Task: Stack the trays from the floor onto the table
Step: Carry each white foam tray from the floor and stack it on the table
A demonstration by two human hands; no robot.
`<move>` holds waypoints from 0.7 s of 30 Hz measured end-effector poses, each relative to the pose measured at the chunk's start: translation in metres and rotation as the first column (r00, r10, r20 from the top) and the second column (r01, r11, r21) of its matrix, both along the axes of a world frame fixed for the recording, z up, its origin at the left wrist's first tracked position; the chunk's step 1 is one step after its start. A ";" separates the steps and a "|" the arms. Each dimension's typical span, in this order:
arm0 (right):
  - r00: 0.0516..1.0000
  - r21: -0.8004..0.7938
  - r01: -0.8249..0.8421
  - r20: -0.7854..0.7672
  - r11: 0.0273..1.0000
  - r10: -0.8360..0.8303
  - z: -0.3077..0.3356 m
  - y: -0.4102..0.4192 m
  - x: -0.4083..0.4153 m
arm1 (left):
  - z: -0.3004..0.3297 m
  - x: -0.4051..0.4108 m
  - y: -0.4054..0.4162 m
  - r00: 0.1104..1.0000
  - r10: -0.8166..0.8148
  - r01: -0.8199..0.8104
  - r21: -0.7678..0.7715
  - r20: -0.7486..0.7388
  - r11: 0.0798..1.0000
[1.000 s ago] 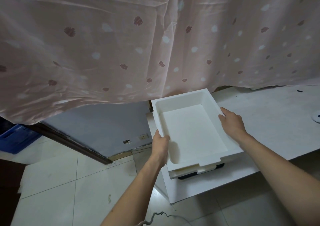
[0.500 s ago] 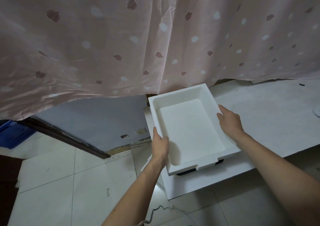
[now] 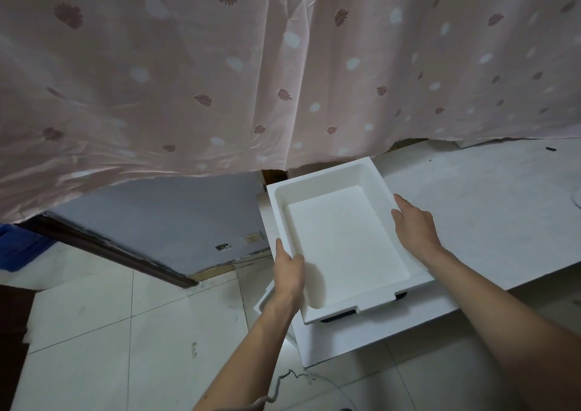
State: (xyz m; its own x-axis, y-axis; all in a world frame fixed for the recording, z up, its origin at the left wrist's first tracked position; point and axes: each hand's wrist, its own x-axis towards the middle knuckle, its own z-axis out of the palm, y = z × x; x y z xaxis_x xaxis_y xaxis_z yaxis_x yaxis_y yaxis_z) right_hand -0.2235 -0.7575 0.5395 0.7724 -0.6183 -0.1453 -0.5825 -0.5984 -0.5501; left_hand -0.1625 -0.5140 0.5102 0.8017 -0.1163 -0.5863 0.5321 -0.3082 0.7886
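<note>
A white foam tray (image 3: pixel 342 247) sits at the left end of the white table (image 3: pixel 490 222), its long side running away from me. My left hand (image 3: pixel 289 272) grips its left wall near the front corner, thumb on the rim. My right hand (image 3: pixel 415 225) grips the right wall, fingers curled over the rim. A dark strip (image 3: pixel 339 316) shows under the tray's front edge; what lies beneath is hidden. A white foam corner (image 3: pixel 263 300) pokes out below my left hand.
A pink patterned curtain (image 3: pixel 283 64) hangs over the table's back edge. Tiled floor (image 3: pixel 125 332) spreads to the left, with a blue crate (image 3: pixel 19 247) at the far left and a thin cable (image 3: pixel 283 379) near my left forearm. A wall socket (image 3: pixel 253 238) sits low on the grey wall.
The tray has sunk lower in both hands, and the rim of a second tray seen under it earlier is now covered. Both hands keep their hold.
</note>
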 end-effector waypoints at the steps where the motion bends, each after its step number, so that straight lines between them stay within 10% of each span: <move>1: 1.000 0.001 0.002 -0.007 1.000 -0.002 -0.001 0.000 0.000 | 0.000 0.000 0.000 1.000 -0.003 0.003 0.002 -0.002 1.000; 21: 0.997 0.011 0.013 -0.079 1.000 -0.012 0.031 0.042 0.023 | 0.032 0.013 0.023 0.999 -0.033 0.034 -0.024 0.034 0.999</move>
